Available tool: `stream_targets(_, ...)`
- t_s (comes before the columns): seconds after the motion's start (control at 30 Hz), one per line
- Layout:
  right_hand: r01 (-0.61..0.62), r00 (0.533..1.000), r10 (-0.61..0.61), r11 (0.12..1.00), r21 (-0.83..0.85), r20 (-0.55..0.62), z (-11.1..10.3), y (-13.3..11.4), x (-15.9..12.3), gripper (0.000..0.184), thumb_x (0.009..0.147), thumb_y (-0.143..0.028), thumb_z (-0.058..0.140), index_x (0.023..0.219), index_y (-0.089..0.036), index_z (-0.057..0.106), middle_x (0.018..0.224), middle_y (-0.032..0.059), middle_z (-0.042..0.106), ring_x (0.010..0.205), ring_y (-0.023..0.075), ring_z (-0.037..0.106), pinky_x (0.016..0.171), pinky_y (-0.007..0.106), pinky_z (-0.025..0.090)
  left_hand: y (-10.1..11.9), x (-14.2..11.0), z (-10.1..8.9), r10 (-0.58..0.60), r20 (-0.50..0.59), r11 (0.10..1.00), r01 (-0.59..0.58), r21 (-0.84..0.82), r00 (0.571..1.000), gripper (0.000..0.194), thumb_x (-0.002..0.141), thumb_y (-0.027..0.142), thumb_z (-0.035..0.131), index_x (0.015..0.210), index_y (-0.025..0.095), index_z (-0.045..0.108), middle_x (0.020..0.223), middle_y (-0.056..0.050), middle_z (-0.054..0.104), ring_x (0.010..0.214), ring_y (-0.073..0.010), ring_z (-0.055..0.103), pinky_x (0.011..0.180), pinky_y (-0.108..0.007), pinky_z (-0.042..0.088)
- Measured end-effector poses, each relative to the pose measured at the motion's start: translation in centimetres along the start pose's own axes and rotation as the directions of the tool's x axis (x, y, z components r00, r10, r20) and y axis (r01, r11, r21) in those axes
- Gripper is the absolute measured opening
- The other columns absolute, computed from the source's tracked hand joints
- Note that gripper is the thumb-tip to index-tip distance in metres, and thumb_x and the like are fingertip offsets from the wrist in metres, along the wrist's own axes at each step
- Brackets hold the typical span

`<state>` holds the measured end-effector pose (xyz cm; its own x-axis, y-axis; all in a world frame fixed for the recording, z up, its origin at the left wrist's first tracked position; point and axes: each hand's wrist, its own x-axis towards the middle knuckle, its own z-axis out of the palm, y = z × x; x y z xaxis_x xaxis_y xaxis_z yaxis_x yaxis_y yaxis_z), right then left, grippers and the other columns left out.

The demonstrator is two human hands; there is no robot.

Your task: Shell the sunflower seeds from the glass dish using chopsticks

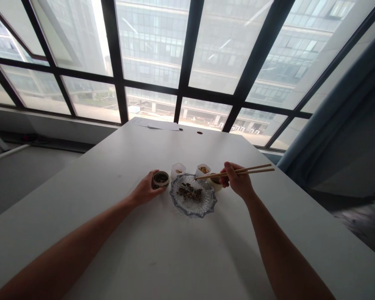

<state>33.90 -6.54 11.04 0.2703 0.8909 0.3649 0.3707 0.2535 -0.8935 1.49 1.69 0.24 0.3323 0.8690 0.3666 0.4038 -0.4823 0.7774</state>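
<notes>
My left hand (147,188) is wrapped round a small round cup (160,180) with dark pieces inside, just left of a clear glass plate (209,205). A pile of dark striped pieces, like sunflower seeds (190,192), lies on the plate. My right hand (236,178) grips a pair of wooden chopsticks (253,169), their tips over the plate's far rim. Something small and dark shows at the tips, too small to name. Partly hidden behind my right hand stands a second round cup (217,186).
Two white plastic cups, a left one (176,174) and a right one (201,174), stand behind the plate with small pieces in them. Paper sheets (156,124) lie at the white table's (128,254) far end, before the windows. A blue curtain (331,108) hangs at right.
</notes>
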Motion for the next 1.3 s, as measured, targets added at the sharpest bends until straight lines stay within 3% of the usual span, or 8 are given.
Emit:
stream_targets(0.17,0.062,0.991,-0.071,0.995,-0.076,-0.113,-2.0,-1.7,0.4,0.064,0.077,-0.081,0.058,0.064,-0.018,0.059,0.045,0.0030,0.060,0.032,0.0117,0.051,0.031,0.021,0.040,0.6,0.8,-0.7,-0.068,0.023,0.996,0.069,-0.054,0.997,0.084,0.075,0.061,0.072,0.140,0.014,0.046,0.136,-0.021,0.060,0.123,-0.0348,0.061,0.100,-0.050,0.051)
stream_targets(0.3,0.033,0.984,-0.064,0.983,-0.182,-0.167,-3.8,-2.3,0.9,0.057,0.085,-0.070,0.058,0.064,-0.018,0.058,0.044,0.0029,0.059,0.031,0.0113,0.051,0.030,0.020,0.039,4.2,1.8,0.3,0.051,-0.048,0.998,-0.049,0.047,0.998,0.076,0.082,0.064,0.064,0.140,0.017,0.049,0.142,-0.019,0.056,0.132,-0.0351,0.052,0.109,-0.053,0.043)
stream_targets(0.47,-0.021,0.987,-0.022,0.965,-0.260,-0.161,-5.1,-2.4,1.2,0.046,0.093,-0.052,0.056,0.063,-0.017,0.057,0.042,0.0017,0.057,0.031,0.0115,0.053,0.032,0.019,0.041,11.7,4.6,6.1,0.308,0.208,0.902,-0.355,0.246,0.928,0.073,0.080,0.053,0.072,0.141,0.019,0.051,0.139,-0.016,0.060,0.135,-0.0363,0.048,0.118,-0.055,0.027)
stream_targets(0.6,-0.059,0.990,0.017,0.952,-0.301,-0.140,-5.5,-2.6,1.1,0.039,0.095,-0.041,0.055,0.065,-0.017,0.058,0.043,0.0008,0.058,0.032,0.0113,0.054,0.032,0.018,0.042,15.0,8.0,11.3,0.204,0.442,0.849,-0.383,0.364,0.874,0.081,0.078,0.045,0.073,0.147,0.019,0.041,0.145,-0.016,0.056,0.143,-0.0334,0.041,0.122,-0.058,0.012)
stream_targets(0.7,-0.076,0.991,0.035,0.944,-0.322,-0.133,-5.8,-2.7,1.0,0.038,0.097,-0.036,0.053,0.064,-0.017,0.057,0.044,0.0005,0.059,0.033,0.0111,0.054,0.033,0.018,0.042,15.4,10.0,13.5,0.075,0.523,0.832,-0.343,0.437,0.849,0.087,0.076,0.045,0.072,0.149,0.015,0.036,0.146,-0.019,0.054,0.146,-0.0346,0.036,0.122,-0.060,0.006)
stream_targets(0.8,-0.072,0.992,0.034,0.944,-0.323,-0.122,-6.1,-2.7,1.1,0.038,0.098,-0.035,0.051,0.065,-0.017,0.057,0.043,-0.0001,0.058,0.032,0.0111,0.054,0.032,0.018,0.042,15.3,10.8,14.1,0.041,0.548,0.831,-0.333,0.446,0.835,0.086,0.075,0.046,0.071,0.148,0.017,0.037,0.137,-0.017,0.063,0.141,-0.0357,0.042,0.121,-0.061,0.005)
stream_targets(1.1,-0.018,0.999,0.010,0.959,-0.282,-0.030,-6.2,-2.0,1.3,0.038,0.098,-0.036,0.054,0.066,-0.017,0.056,0.045,-0.0007,0.058,0.032,0.0110,0.054,0.032,0.017,0.041,15.0,10.0,14.2,0.207,0.529,0.816,-0.444,0.371,0.823,0.087,0.063,0.040,0.081,0.140,0.023,0.046,0.127,-0.010,0.068,0.130,-0.0343,0.052,0.121,-0.061,0.001)
stream_targets(1.3,0.018,1.000,-0.014,0.944,-0.331,0.016,-5.9,-1.3,1.4,0.049,0.096,-0.054,0.054,0.065,-0.017,0.058,0.047,0.0023,0.060,0.035,0.0126,0.056,0.036,0.020,0.043,14.7,9.7,14.5,0.231,0.505,0.808,-0.454,0.377,0.831,0.085,0.062,0.040,0.081,0.139,0.024,0.048,0.127,-0.009,0.068,0.131,-0.0359,0.050,0.121,-0.061,0.003)
